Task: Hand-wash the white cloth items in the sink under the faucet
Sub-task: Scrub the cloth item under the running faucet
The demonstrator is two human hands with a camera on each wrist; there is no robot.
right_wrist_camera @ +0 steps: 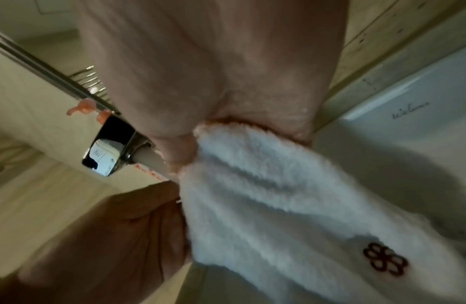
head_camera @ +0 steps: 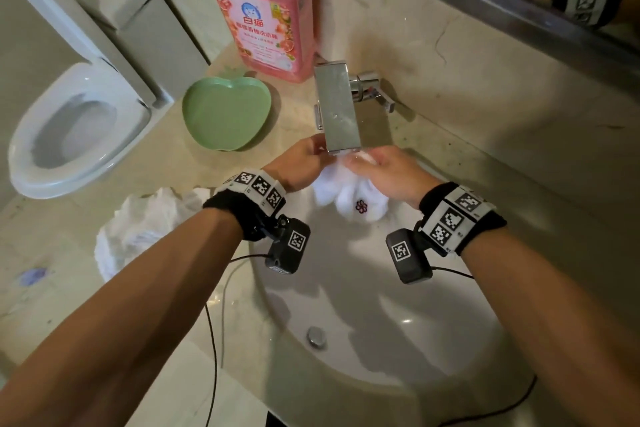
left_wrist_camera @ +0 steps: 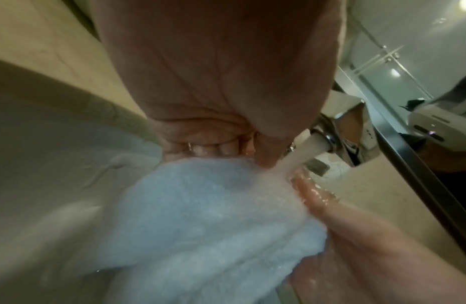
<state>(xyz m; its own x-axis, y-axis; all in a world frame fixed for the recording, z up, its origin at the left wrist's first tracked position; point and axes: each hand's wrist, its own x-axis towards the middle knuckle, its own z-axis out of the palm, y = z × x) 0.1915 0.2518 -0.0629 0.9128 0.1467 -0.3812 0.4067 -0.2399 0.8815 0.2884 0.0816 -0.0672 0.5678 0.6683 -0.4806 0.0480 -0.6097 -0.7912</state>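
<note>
A beige marble bathroom counter [head_camera: 104, 288] surrounds a round white ceramic sink [head_camera: 363, 305], with a white toilet [head_camera: 76, 135] at the far left. Both hands meet beneath the square chrome faucet [head_camera: 337, 107] at the far rim of the basin, where a stream of running water [left_wrist_camera: 302, 152] falls onto a white terry cloth with a dark red flower emblem [head_camera: 349, 198]. The left hand [head_camera: 301, 159] has its fingers curled tight around the cloth's upper edge, as the left wrist view shows. The right hand [head_camera: 388, 170] grips the gathered top of the same cloth from the right, its fingers closed over the fabric and wet from the stream. The rest of the cloth hangs down into the sink, emblem toward the near side. A second crumpled white cloth [head_camera: 145, 229] lies on the counter just left of the basin. Farther back stand a green apple-shaped plastic dish [head_camera: 225, 114] and a large pink bottle of liquid detergent [head_camera: 263, 7], the dish near the bottle's base.
</note>
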